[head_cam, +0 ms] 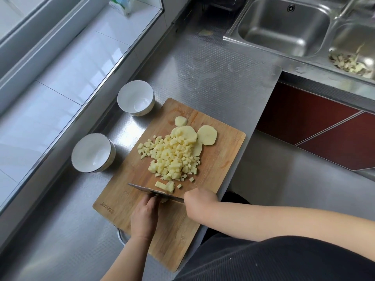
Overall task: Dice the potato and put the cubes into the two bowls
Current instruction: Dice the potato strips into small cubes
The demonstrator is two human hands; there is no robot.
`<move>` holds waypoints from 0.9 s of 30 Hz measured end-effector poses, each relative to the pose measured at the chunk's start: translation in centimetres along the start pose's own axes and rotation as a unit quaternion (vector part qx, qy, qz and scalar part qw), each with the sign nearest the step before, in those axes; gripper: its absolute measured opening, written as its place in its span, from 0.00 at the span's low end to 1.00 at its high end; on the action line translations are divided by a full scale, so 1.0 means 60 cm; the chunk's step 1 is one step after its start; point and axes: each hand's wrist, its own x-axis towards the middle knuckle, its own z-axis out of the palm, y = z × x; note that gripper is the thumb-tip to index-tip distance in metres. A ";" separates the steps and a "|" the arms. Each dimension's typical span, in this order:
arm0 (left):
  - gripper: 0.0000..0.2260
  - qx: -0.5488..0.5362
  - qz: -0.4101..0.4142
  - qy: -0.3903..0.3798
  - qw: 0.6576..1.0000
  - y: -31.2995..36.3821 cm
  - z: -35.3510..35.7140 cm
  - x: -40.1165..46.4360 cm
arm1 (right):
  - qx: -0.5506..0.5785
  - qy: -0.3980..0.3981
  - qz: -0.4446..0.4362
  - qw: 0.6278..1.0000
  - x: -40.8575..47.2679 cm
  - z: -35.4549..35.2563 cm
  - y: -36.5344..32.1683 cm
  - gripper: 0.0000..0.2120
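Two white round ceramic bowls (136, 98) (93, 152) left of wooden cutting board (223, 159) | pale diced potato cubes (172, 159) (slices behind) mid-board | right hand (199, 197) grips steel cleaver (146, 189) | left hand (144, 218) pinches potato piece (164, 200) at blade, on steel desk (213, 67)

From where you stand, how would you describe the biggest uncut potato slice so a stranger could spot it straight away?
Start at the wooden cutting board on the steel counter, and find the heap of diced potato cubes in its middle. Past the heap's far right edge lies a round potato slice, flat on the bare wood. Unlike the other slices, which the cubes partly cover, it lies whole and apart from the heap.
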 end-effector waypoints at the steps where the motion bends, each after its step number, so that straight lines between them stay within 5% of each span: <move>1: 0.13 0.001 -0.002 -0.002 1.000 0.000 0.000 0.000 | -0.001 0.000 0.002 1.000 0.001 0.002 0.002 0.11; 8: 0.12 -0.012 -0.022 0.006 1.000 0.014 -0.004 0.000 | 0.023 0.011 -0.005 1.000 0.014 0.016 0.021 0.10; 13: 0.09 -0.050 -0.126 0.001 0.991 0.035 -0.008 0.004 | 0.046 0.015 -0.004 0.999 0.021 0.016 0.029 0.12; 22: 0.06 -0.204 -0.284 0.052 0.935 0.080 -0.015 0.036 | 0.090 0.060 -0.031 0.994 0.013 -0.014 0.051 0.13; 27: 0.06 -0.269 -0.300 0.059 0.913 0.079 -0.016 0.063 | 0.120 0.097 -0.042 0.987 0.009 -0.043 0.064 0.13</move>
